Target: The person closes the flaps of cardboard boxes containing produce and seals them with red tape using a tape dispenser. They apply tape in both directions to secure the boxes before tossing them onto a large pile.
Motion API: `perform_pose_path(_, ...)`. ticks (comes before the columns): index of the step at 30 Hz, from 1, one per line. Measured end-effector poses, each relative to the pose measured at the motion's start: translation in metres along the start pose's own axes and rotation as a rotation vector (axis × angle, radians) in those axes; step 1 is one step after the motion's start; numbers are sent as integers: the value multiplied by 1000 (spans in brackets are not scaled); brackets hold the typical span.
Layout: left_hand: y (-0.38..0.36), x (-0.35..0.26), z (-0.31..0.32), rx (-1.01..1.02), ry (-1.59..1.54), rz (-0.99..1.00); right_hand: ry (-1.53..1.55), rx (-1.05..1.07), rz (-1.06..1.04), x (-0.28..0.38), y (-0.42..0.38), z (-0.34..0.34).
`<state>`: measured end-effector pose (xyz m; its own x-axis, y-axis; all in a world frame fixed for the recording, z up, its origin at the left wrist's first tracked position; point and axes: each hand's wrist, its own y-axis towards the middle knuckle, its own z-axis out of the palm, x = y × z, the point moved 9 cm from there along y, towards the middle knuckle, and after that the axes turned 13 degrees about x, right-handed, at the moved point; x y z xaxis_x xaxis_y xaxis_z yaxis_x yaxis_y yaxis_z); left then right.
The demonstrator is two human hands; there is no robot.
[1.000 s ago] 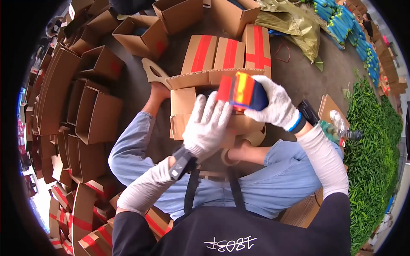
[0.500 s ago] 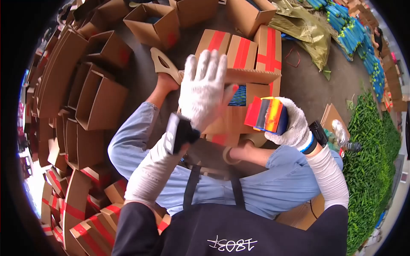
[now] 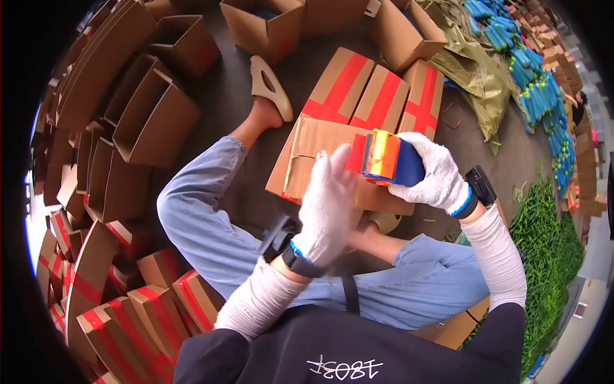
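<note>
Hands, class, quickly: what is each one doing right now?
Left hand: open, white-gloved, flat on the brown cardboard box.
Right hand: closed around the blue, orange and red tape dispenser, held at the box.

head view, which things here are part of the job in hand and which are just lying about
In hand:
- tape dispenser, gripped by the right hand
- cardboard box between the knees, left hand on it

Lying about:
- taped boxes beyond it
- open boxes on the left
- green vegetables on the right
- olive sack
</note>
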<state>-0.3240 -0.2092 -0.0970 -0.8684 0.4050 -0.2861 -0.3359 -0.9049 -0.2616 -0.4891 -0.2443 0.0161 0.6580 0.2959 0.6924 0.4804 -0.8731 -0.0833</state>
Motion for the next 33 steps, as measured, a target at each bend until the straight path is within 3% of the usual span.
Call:
perform_pose_path(3,9,41,2,-95,-161,-70,-55,25,27,12,4,2)
perform_pose_path(5,21,25,0,53,233,108,-75,33,32,15,4,5)
perform_pose_path(7,23,-15,12,204,962,440,-134,53,53,24,7,7)
perform_pose_path(9,23,-25,-4,-39,335,177,-187,92,46,38,14,7)
perform_pose_path(11,9,-70,-20,-234,144,173,-193,133,28,41,13,5)
perform_pose_path(13,19,-136,-63,-198,220,385,-195,169,86,30,13,0)
perform_pose_path(14,29,-145,-95,-220,429,296,-213,170,91,29,17,2)
perform_pose_path(16,43,-114,-160,-416,981,-83,-239,171,113,27,22,8)
perform_pose_path(18,41,-86,-149,-318,1183,-83,-176,154,107,27,25,8)
perform_pose_path(19,64,-68,-188,-152,1111,-72,-176,145,93,25,22,6)
perform_pose_path(21,58,-80,-194,-295,1124,-132,-171,102,51,23,14,6)
perform_pose_path(22,52,-83,-191,-365,1133,-163,-169,85,23,29,13,6)
perform_pose_path(23,45,-99,-168,-432,1450,-144,-175,83,13,29,14,5)
perform_pose_path(24,48,-99,-146,-251,1473,-65,-181,75,8,26,16,3)
perform_pose_path(26,37,-111,-42,-89,1584,51,-146,86,-16,28,18,0)
perform_pose_path(28,38,-63,34,130,2477,520,-110,121,14,22,19,2)
perform_pose_path(29,51,-45,27,131,2656,552,-171,204,89,21,23,4)
perform_pose_path(33,47,-48,37,160,2700,468,-334,427,312,-19,-33,-39)
